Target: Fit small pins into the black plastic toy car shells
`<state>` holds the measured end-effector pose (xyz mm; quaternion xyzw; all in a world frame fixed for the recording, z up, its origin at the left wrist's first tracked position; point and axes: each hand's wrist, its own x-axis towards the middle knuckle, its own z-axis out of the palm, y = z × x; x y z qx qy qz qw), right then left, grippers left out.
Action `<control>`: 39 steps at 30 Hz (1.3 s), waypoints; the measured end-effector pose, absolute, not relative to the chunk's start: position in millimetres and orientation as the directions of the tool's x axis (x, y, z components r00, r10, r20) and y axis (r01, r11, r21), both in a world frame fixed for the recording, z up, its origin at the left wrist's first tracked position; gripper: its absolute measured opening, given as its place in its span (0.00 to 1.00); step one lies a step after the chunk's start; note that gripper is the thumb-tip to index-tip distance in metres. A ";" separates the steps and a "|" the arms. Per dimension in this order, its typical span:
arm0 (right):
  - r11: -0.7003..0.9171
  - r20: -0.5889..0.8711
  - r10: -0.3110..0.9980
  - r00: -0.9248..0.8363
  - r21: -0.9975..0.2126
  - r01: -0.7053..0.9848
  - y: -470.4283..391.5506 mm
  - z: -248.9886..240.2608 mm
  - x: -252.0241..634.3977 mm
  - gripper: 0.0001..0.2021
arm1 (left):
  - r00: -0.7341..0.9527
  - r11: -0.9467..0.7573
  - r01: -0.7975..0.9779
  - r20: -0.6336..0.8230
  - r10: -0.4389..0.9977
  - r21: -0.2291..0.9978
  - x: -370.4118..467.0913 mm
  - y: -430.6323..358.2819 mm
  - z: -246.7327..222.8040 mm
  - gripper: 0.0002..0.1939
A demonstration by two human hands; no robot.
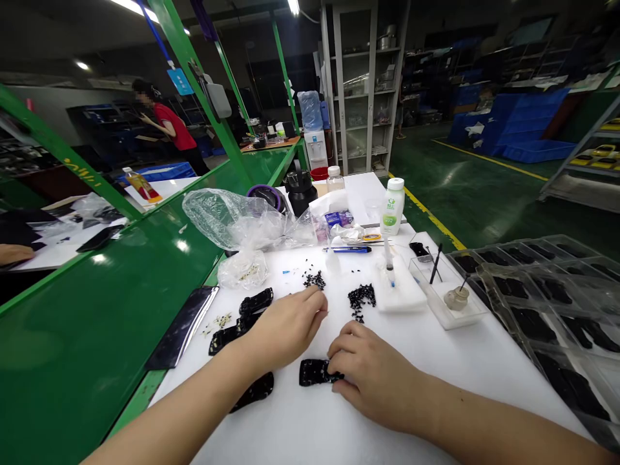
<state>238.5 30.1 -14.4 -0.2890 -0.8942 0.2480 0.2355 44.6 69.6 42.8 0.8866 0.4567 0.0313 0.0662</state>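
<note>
My right hand (371, 368) grips the right end of a black toy-car-shaped part (314, 372) lying on the white tabletop (300, 433). My left hand (290, 326) hovers with fingers curled together just below a small pile of tiny black pieces (314, 280); whatever its fingertips hold, if anything, is hidden. A second heap of tiny black pieces (361, 297) lies beyond my right hand. Several similar black parts, one being a black car-shaped part (256, 301), sit left of and partly behind my left forearm. Small pale bits (220, 321) are scattered beside them.
On the right stand clear trays (513, 284) of black parts and a clear box (448, 310) with a small jar. A syringe (389, 265) lies on a white foam pad (402, 294). Plastic bags (242, 223), a blue cutter (346, 249) and a white bottle (392, 206) occupy the back.
</note>
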 end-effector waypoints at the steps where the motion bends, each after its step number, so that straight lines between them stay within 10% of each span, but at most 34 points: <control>1: 0.696 0.289 0.648 -0.704 -0.600 0.394 29.0 -12.5 238.3 0.02 | 0.541 -0.521 0.822 -0.030 0.840 0.230 39.0 57.7 48.6 0.10; 7: 0.474 0.297 0.785 -0.543 -0.853 0.219 22.2 6.8 238.9 0.07 | 0.439 -0.355 0.779 -0.045 0.897 0.517 29.6 4.4 55.0 0.10; 16: 0.061 -0.003 0.821 -0.571 -0.994 0.093 27.8 8.2 241.6 0.06 | 0.574 -0.637 0.766 0.352 0.739 0.087 43.6 -3.8 26.9 0.07; 23: -0.019 -0.038 0.806 -0.591 -0.999 0.039 28.1 5.3 243.4 0.06 | 0.421 -0.619 0.738 0.532 0.734 0.270 53.9 -8.2 22.6 0.07; 35: -0.021 0.007 0.742 -0.671 -0.999 -0.034 30.4 8.1 246.1 0.08 | 0.342 -0.629 0.599 0.552 0.760 0.495 57.7 -11.1 23.4 0.10; 39: 0.281 0.147 0.767 -0.625 -0.952 0.122 27.7 9.1 246.1 0.06 | 0.321 -0.575 0.694 0.529 0.786 0.433 43.1 -23.3 20.5 0.09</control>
